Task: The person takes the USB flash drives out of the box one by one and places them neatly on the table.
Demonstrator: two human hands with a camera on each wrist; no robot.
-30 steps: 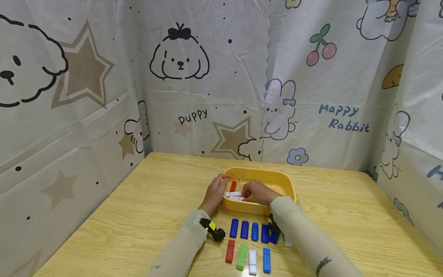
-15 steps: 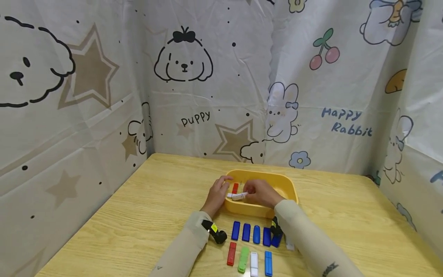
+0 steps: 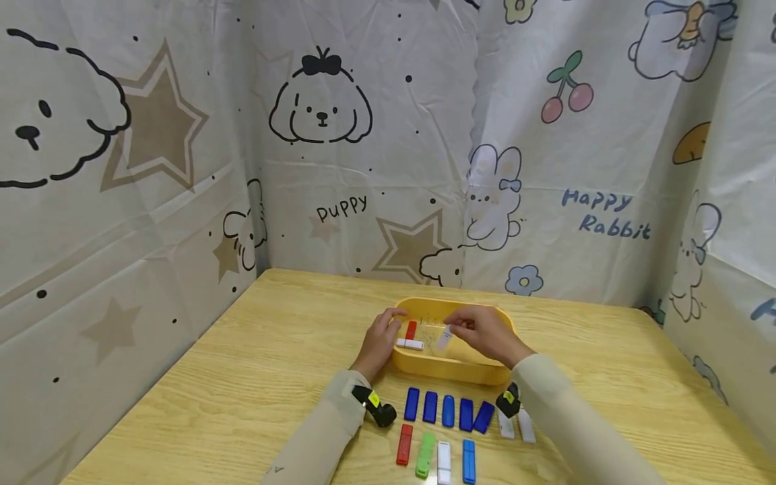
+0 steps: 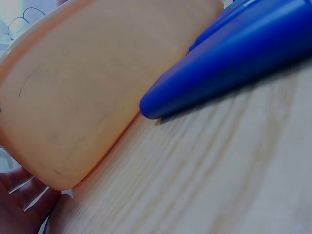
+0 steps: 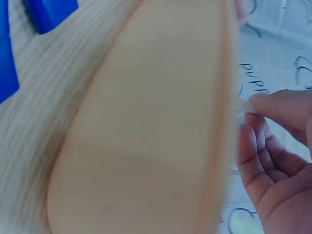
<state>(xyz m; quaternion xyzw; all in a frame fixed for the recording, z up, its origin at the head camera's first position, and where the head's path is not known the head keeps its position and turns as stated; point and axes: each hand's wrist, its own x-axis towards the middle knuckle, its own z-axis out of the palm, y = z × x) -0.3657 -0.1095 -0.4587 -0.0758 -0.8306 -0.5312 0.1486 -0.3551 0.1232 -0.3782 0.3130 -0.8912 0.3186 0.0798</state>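
A yellow plastic tub (image 3: 451, 367) stands on the table. My left hand (image 3: 378, 340) holds it by its left end, fingers at the rim; in the left wrist view those fingers lie against its outer corner. Above the tub's inside, my right hand (image 3: 485, 333) pinches a small flat white stick (image 3: 445, 337), shaped like a USB flash drive, between thumb and fingertips. The stick hangs tilted. Another white stick (image 3: 410, 344) and a red stick (image 3: 411, 329) lie in the tub's left part.
In front of the tub is a row of several blue sticks (image 3: 430, 407), ending in two white ones (image 3: 526, 426) at the right. Nearer lie a red stick (image 3: 404, 444), a green (image 3: 426, 455), a white (image 3: 444, 463) and a lighter blue one (image 3: 469, 461). Printed curtains (image 3: 364, 168) surround the table.
My right hand has lifted one white stick from the tub's left part and moved right with it. The forearm's shift uncovers the white sticks at the row's right end. My left hand stays put.
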